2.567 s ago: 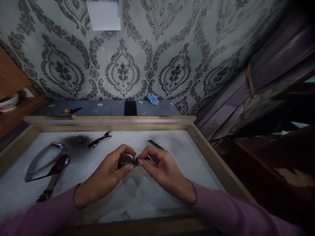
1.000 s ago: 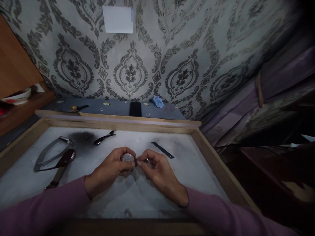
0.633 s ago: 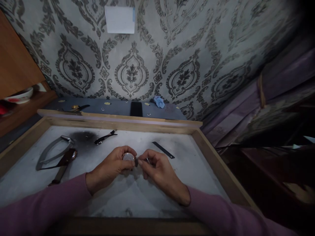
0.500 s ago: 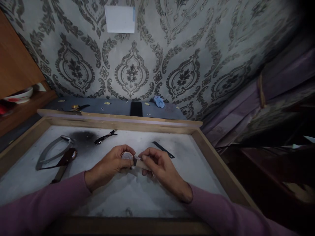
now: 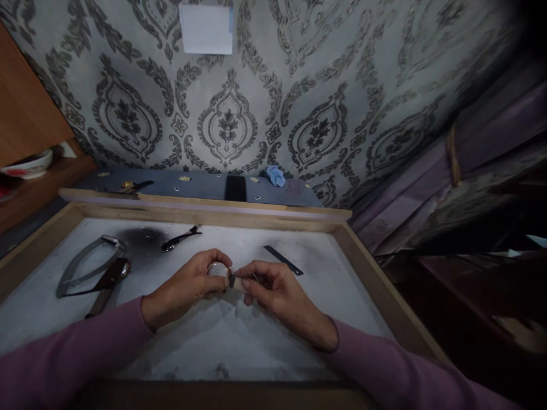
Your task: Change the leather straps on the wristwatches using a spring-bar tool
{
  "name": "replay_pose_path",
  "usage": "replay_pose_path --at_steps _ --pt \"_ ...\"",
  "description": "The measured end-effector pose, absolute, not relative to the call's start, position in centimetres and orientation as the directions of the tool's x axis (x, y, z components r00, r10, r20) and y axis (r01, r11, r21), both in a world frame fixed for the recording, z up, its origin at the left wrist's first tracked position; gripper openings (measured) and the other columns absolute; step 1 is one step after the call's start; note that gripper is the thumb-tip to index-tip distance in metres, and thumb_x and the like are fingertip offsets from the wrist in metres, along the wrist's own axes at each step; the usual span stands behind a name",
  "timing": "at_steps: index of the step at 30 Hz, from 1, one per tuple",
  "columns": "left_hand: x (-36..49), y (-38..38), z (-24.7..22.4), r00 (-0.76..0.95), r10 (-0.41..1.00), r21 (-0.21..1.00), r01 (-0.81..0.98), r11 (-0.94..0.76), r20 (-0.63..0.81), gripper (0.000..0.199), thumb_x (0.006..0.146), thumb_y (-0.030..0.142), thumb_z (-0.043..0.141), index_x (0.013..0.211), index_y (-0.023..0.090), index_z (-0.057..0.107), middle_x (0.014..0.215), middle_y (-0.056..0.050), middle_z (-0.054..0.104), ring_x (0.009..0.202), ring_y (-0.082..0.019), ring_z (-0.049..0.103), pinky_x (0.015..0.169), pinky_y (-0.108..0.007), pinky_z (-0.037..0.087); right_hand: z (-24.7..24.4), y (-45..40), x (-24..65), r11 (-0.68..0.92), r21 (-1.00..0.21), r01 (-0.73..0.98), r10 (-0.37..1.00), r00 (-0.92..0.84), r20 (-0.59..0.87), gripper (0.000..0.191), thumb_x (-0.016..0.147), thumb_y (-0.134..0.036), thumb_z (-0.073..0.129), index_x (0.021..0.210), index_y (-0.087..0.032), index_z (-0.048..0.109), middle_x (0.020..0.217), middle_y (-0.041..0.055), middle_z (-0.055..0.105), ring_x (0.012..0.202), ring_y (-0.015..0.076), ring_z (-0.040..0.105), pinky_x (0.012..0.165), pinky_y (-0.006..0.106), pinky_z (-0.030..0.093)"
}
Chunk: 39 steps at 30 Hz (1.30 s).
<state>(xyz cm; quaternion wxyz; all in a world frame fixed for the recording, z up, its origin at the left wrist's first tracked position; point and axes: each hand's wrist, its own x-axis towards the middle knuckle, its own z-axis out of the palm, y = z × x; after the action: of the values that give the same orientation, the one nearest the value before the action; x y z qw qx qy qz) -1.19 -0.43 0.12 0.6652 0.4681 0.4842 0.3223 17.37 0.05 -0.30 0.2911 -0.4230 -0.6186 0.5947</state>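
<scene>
Near the middle of a wood-framed tray [image 5: 205, 356] with a whitish floor, my left hand [image 5: 183, 287] is closed round a small round silver-rimmed piece [image 5: 218, 270] that looks like a watch case. My right hand [image 5: 277, 290] pinches a small pale strip [image 5: 240, 283] with a dark end, which meets the right side of the round piece. The fingers hide part of both items. Whether the two are joined, I cannot tell. Both hands are just above the tray floor.
Left in the tray are a grey curved frame [image 5: 70, 273] and a dark-handled tool [image 5: 102, 296]. Black pliers-like cutters [image 5: 182, 238] lie farther back, a dark flat blade [image 5: 284, 261] right. Behind the rim are a phone [image 5: 236, 188] and a crumpled blue cloth [image 5: 276, 176].
My right fingers have shifted slightly left along the pale strip, closer to the round piece, and less of the strip shows. The round piece is tilted a little differently.
</scene>
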Motion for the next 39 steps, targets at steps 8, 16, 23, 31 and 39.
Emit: replay_pose_path --at_steps 8,16,23,31,39 --pt "-1.4 -0.4 0.2 0.338 0.882 0.942 0.041 0.333 -0.327 0.032 0.065 0.02 0.063 0.094 0.015 0.05 0.071 0.005 0.05 0.05 -0.005 0.035 0.045 -0.022 0.023 -0.1 0.6 17.5 -0.106 -0.988 0.112 0.87 -0.47 -0.147 0.021 0.084 -0.028 0.056 0.096 -0.014 0.065 0.078 0.0034 0.064 0.066 0.011 0.059 0.058 0.023 0.045" --pt "-1.5 -0.6 0.4 0.36 0.876 0.944 0.042 0.328 -0.32 0.029 0.066 0.02 0.063 0.092 0.016 0.049 0.073 0.005 0.05 0.052 -0.006 0.033 0.045 -0.021 0.022 -0.7 1.3 18.8 -0.23 -0.971 -0.059 0.856 -0.487 -0.173 0.048 0.079 -0.019 0.064 0.124 -0.021 0.045 0.097 0.0044 0.065 0.088 0.0155 0.067 0.083 0.032 0.052" --pt "-1.5 -0.5 0.1 0.357 0.881 0.949 0.057 0.311 -0.31 0.028 0.067 0.02 0.062 0.093 0.015 0.051 0.073 0.005 0.049 0.051 -0.005 0.033 0.046 -0.022 0.022 -0.4 1.6 19.2 -0.236 -0.969 -0.066 0.852 -0.494 -0.174 0.031 0.071 -0.034 0.077 0.09 -0.016 0.06 0.09 0.0058 0.07 0.084 0.0161 0.069 0.084 0.032 0.053" --pt "-1.6 -0.7 0.4 0.364 0.883 0.954 0.071 0.29 -0.296 0.027 0.068 0.022 0.063 0.092 0.016 0.051 0.071 0.005 0.049 0.051 -0.006 0.034 0.046 -0.022 0.023 -0.2 0.9 18.7 -0.048 -0.993 0.108 0.838 -0.537 -0.099 0.024 0.081 -0.037 0.064 0.094 -0.017 0.065 0.059 -0.0029 0.062 0.047 0.0081 0.055 0.045 0.019 0.041" --pt "-1.5 -0.8 0.3 0.386 0.875 0.955 0.076 0.287 -0.293 0.024 0.07 0.022 0.06 0.091 0.017 0.05 0.067 0.006 0.046 0.051 -0.007 0.033 0.045 -0.022 0.022 0.3 0.7 18.3 -0.044 -0.99 0.137 0.82 -0.56 -0.114 0.02 0.082 -0.035 0.063 0.077 -0.016 0.065 0.059 -0.0005 0.064 0.048 0.0093 0.058 0.045 0.02 0.042"
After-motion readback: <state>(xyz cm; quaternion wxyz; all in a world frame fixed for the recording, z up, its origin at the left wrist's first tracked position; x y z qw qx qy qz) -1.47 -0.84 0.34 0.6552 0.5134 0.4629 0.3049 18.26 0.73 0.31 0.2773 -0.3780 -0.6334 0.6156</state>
